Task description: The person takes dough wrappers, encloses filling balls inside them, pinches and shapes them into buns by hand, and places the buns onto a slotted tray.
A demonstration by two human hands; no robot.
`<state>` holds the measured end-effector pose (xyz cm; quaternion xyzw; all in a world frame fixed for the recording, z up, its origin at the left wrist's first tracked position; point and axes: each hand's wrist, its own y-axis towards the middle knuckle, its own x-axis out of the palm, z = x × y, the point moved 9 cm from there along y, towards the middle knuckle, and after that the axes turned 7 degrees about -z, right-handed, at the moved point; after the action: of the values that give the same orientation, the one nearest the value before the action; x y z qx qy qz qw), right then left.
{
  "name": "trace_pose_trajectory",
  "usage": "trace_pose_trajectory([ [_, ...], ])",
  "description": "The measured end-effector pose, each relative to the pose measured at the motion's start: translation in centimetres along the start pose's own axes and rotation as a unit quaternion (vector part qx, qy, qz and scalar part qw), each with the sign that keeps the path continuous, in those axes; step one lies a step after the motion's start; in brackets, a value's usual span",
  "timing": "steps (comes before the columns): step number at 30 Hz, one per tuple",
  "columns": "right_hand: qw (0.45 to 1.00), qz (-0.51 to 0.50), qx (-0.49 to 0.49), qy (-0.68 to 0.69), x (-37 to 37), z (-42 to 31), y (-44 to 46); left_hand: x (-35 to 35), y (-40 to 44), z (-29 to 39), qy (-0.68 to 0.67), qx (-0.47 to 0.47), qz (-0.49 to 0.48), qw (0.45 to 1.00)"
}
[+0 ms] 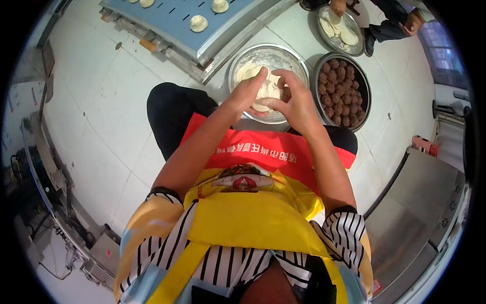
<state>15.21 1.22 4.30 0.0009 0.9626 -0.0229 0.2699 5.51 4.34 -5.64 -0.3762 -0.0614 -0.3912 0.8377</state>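
My left hand (246, 95) cups a piece of pale dough (269, 90) from the left, thumb raised along its edge. On the other side, my right hand (298, 101) curves its thumb and fingers around the top of the same dough, closed on it. Whether there is filling inside the dough is hidden by my fingers. Both hands are above a metal bowl (277, 57) dusted with flour, where flat dough wrappers (246, 72) lie. Right of the bowl stands a round pan (317, 81) of brown filling balls (344, 93).
A blue tray (167, 17) bearing several shaped buns (199, 23) is at the upper left. Another person's hand (338, 6) reaches over a second bowl (360, 46) of dough wrappers at upper right. A steel cabinet (415, 192) stands at the right.
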Motion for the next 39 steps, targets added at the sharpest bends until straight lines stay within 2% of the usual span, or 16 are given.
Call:
trace_pose_trajectory([
  [2,0.998,-0.014,-0.045,-0.028,-0.2,-1.1,-0.4,0.5,0.1,-0.3,0.024,-0.019,-0.015,0.999],
  [3,0.997,0.023,-0.072,-0.007,0.2,-1.3,1.8,-1.7,0.5,2.4,0.043,0.026,-0.001,0.999],
  [5,0.999,0.033,-0.032,0.021,0.0,0.4,0.9,-0.4,0.4,1.5,-0.007,0.051,-0.006,0.999],
  [6,0.999,0.032,-0.013,0.039,0.0,1.0,0.4,0.2,0.5,1.9,-0.02,0.127,-0.029,0.991],
  [9,0.999,0.024,-0.013,0.042,-0.1,0.6,0.5,0.4,0.9,0.4,-0.078,0.125,-0.013,0.989],
  [12,0.998,0.03,-0.048,-0.037,-1.3,-2.7,0.1,1.3,-0.3,0.1,-0.259,0.039,-0.025,0.965],
  [14,0.994,0.084,-0.03,-0.07,-2.4,-3.0,-0.3,1.7,-0.6,0.2,-0.254,0.015,-0.055,0.966],
  [17,0.992,0.05,-0.1,-0.056,0.8,-1.5,-0.3,2.5,-0.9,0.6,-0.232,0.004,-0.042,0.972],
  [24,0.987,0.123,0.032,0.098,0.9,0.5,-0.1,3.0,-0.6,1.3,-0.199,0.044,0.011,0.979],
  [27,0.982,0.107,-0.102,0.114,0.9,-0.4,1.1,2.5,-0.8,1.7,-0.179,0.031,-0.013,0.983],
  [29,0.979,0.074,-0.021,0.187,1.3,0.3,0.7,2.5,-1.5,2.0,-0.091,-0.009,-0.053,0.994],
  [31,0.967,0.02,0.106,0.229,2.2,2.2,0.4,2.9,-0.6,1.9,-0.155,0.049,-0.065,0.985],
  [33,0.979,0.088,0.033,0.18,1.2,1.4,0.8,3.3,-0.6,2.4,-0.227,0.142,-0.039,0.963],
  [35,0.974,0.119,-0.039,0.188,1.0,0.5,1.0,3.4,-1.3,2.0,-0.222,0.126,-0.028,0.966],
  [37,0.976,0.081,-0.062,0.191,0.8,-0.9,1.3,2.8,-1.3,1.9,-0.194,0.112,-0.075,0.972],
  [39,0.97,-0.072,0.039,0.229,2.4,0.7,1.2,3.0,-1.0,1.6,-0.193,0.103,-0.051,0.975],
])
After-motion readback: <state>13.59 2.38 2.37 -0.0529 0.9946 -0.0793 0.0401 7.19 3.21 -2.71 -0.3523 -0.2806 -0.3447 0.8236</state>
